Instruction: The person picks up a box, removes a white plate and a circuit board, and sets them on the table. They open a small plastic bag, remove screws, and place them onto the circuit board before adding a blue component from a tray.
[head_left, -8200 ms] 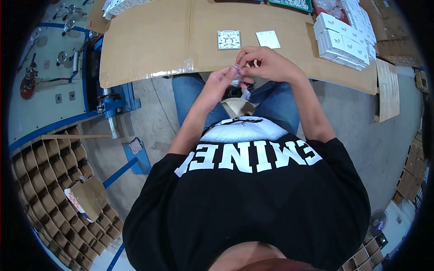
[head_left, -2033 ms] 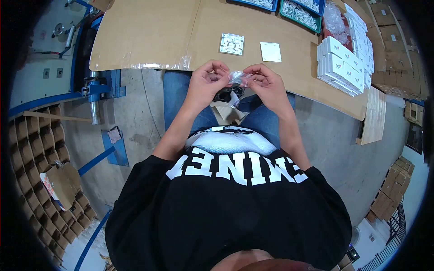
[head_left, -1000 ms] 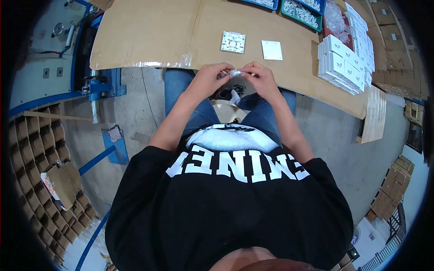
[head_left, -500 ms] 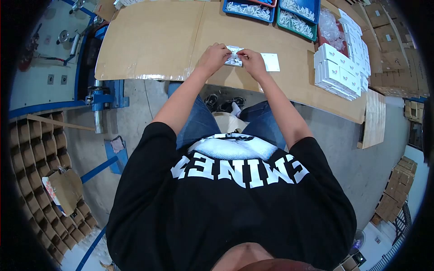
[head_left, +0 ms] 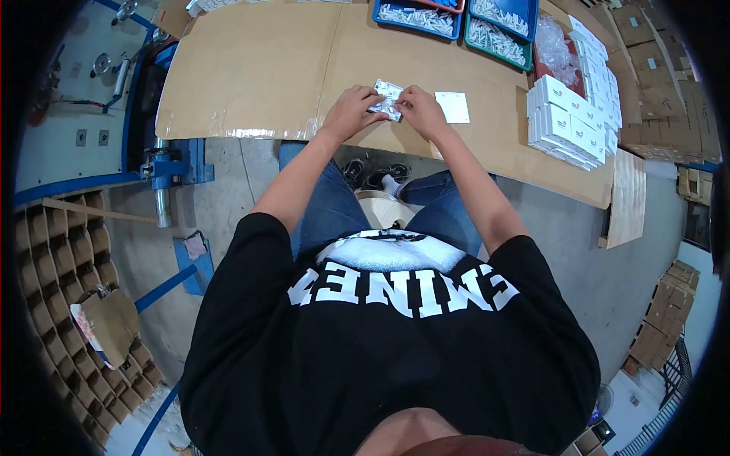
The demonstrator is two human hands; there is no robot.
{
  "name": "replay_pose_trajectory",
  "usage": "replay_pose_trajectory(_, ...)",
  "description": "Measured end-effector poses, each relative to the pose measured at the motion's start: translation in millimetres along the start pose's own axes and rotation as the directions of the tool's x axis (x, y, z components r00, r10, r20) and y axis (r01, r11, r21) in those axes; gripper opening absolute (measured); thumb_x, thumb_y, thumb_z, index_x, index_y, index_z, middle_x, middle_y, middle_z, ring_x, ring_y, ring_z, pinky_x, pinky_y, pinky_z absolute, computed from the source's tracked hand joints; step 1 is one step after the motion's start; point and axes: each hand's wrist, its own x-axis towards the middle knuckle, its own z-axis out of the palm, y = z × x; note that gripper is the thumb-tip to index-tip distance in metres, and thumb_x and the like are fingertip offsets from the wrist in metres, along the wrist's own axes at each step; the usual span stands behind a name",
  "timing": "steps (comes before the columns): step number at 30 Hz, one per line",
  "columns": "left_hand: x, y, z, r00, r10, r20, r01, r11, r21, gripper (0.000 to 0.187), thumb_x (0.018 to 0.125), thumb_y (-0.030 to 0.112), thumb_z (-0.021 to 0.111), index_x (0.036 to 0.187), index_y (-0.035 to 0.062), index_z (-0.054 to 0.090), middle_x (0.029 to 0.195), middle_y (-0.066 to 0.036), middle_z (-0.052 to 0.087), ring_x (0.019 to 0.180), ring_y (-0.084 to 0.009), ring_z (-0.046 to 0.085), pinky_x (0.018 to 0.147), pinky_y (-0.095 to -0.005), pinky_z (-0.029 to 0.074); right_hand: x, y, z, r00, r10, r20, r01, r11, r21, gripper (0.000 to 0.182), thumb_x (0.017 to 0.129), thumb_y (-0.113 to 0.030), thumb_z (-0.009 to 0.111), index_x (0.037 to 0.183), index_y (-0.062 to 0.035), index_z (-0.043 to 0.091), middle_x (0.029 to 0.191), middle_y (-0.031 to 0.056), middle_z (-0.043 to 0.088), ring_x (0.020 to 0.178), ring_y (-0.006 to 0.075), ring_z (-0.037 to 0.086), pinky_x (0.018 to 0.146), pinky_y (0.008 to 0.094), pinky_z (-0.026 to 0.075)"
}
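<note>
A small white box tray [head_left: 388, 91] with items too small to make out lies tilted between my hands on the cardboard-covered table [head_left: 258, 68]. My left hand [head_left: 353, 114] grips its left side, thumb at the near edge and fingers further up. The fingertips of my right hand [head_left: 420, 110] are pinched together at the tray's right side; what they hold, if anything, is too small to tell. Just right of my right hand lies a flat white square card or lid [head_left: 453, 108].
Blue [head_left: 417, 30] and green [head_left: 498, 52] bins of small white pieces stand at the far edge. Stacked white boxes [head_left: 566, 121] are on the right, beside clear plastic bags [head_left: 557, 49]. A blue metal machine [head_left: 171, 163] stands left of the table.
The tray has turned at an angle and shifted slightly left. My left hand has moved down and left along its side, and my right hand has moved slightly left.
</note>
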Motion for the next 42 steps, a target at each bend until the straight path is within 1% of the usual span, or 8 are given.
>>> replay_pose_trajectory(5, -5.7, -1.2, 10.0, 0.999, 0.015, -0.042, -0.014, 0.999, 0.038, 0.04, 0.085, 0.04, 0.074, 0.111, 0.0103, 0.07, 0.111, -0.006, 0.065, 0.105, -0.0273, 0.06, 0.093, -0.0402, 0.049, -8.2, -3.9, -12.4, 0.981, -0.124, 0.152, 0.135, 0.989, -0.065, 0.017, 0.091, -0.016, 0.065, 0.102, -0.0053, 0.073, 0.109, 0.0117, 0.068, 0.095, 0.0337, 0.068, 0.086, 0.0443, 0.054)
replay_pose_trajectory(14, -6.2, -4.4, 10.9, 1.0, 0.016, -0.018, -0.016, 1.0, 0.024, 0.046, 0.084, 0.041, 0.075, 0.115, 0.0079, 0.066, 0.121, -0.01, 0.061, 0.113, -0.0298, 0.058, 0.097, -0.0414, 0.048, -8.9, -3.8, -17.9, 0.97, -0.182, 0.159, 0.205, 0.969, -0.139, 0.02, 0.087, -0.015, 0.067, 0.106, -0.0087, 0.072, 0.107, 0.009, 0.065, 0.091, 0.0324, 0.069, 0.078, 0.0435, 0.056)
replay_pose_trajectory(18, 4.2, 7.2, -3.1, 0.986, -0.164, 0.042, 0.164, 0.986, -0.003, 0.095, 0.077, 0.054, 0.077, 0.147, 0.0024, 0.04, 0.147, -0.016, 0.046, 0.139, -0.0339, 0.041, 0.117, -0.0461, 0.032, -2.9, -11.6, -29.8, 0.976, -0.175, 0.13, 0.185, 0.981, -0.065, 0.018, 0.087, -0.016, 0.069, 0.102, -0.0079, 0.073, 0.105, 0.0094, 0.064, 0.089, 0.031, 0.069, 0.076, 0.0428, 0.056)
replay_pose_trajectory(26, 19.4, 4.5, -9.0, 0.965, -0.235, 0.119, 0.235, 0.972, 0.013, 0.105, 0.069, 0.061, 0.079, 0.147, 0.0007, 0.041, 0.149, -0.017, 0.044, 0.144, -0.0325, 0.036, 0.12, -0.0501, 0.025, 114.0, 31.0, -92.9, 0.989, -0.046, -0.143, 0.047, 0.999, 0.006, 0.015, 0.09, -0.02, 0.067, 0.093, -0.0075, 0.073, 0.094, 0.01, 0.072, 0.076, 0.0311, 0.069, 0.07, 0.0423, 0.055)
replay_pose_trajectory(34, 28.9, 5.5, -12.9, 0.935, -0.309, 0.174, 0.303, 0.951, 0.06, 0.102, 0.074, 0.065, 0.073, 0.146, 0.0018, 0.041, 0.148, -0.014, 0.045, 0.144, -0.028, 0.036, 0.123, -0.0467, 0.022, 327.8, 105.2, -197.8, 0.763, -0.247, -0.597, -0.096, 0.87, -0.483, 0.02, 0.092, -0.024, 0.063, 0.105, -0.0124, 0.073, 0.094, 0.0157, 0.072, 0.088, 0.0378, 0.068, 0.075, 0.0491, 0.055)
replay_pose_trajectory(37, 28.2, 2.1, -13.0, 0.932, -0.311, 0.187, 0.302, 0.95, 0.074, 0.102, 0.075, 0.065, 0.072, 0.147, 0.0014, 0.041, 0.148, -0.014, 0.045, 0.144, -0.0278, 0.035, 0.123, -0.0463, 0.022, 387.7, 139.1, -215.1, 0.749, -0.347, -0.565, -0.064, 0.81, -0.582, 0.02, 0.09, -0.022, 0.063, 0.106, -0.0155, 0.074, 0.1, 0.0115, 0.073, 0.098, 0.0341, 0.067, 0.078, 0.0475, 0.054)
replay_pose_trajectory(39, 27.1, -0.6, -10.9, 0.929, -0.316, 0.195, 0.309, 0.949, 0.067, 0.102, 0.076, 0.067, 0.071, 0.148, 0.0006, 0.04, 0.151, -0.013, 0.043, 0.145, -0.0275, 0.035, 0.123, -0.0458, 0.022, 416.0, 158.6, -220.2, 0.775, -0.481, -0.411, -0.015, 0.635, -0.772, 0.025, 0.088, -0.02, 0.063, 0.11, -0.0187, 0.074, 0.106, 0.0067, 0.073, 0.108, 0.0284, 0.064, 0.082, 0.0475, 0.051)
replay_pose_trajectory(42, 25.7, -4.3, -12.0, 0.926, -0.307, 0.22, 0.299, 0.952, 0.072, 0.103, 0.077, 0.068, 0.069, 0.148, -0.0001, 0.039, 0.153, -0.012, 0.042, 0.146, -0.027, 0.033, 0.123, -0.0454, 0.021, 425.8, 159.9, -218.7, 0.887, -0.346, -0.305, -0.074, 0.546, -0.835, 0.03, 0.089, -0.018, 0.063, 0.117, -0.0209, 0.072, 0.112, 0.0038, 0.072, 0.11, 0.0277, 0.062, 0.087, 0.0484, 0.049)
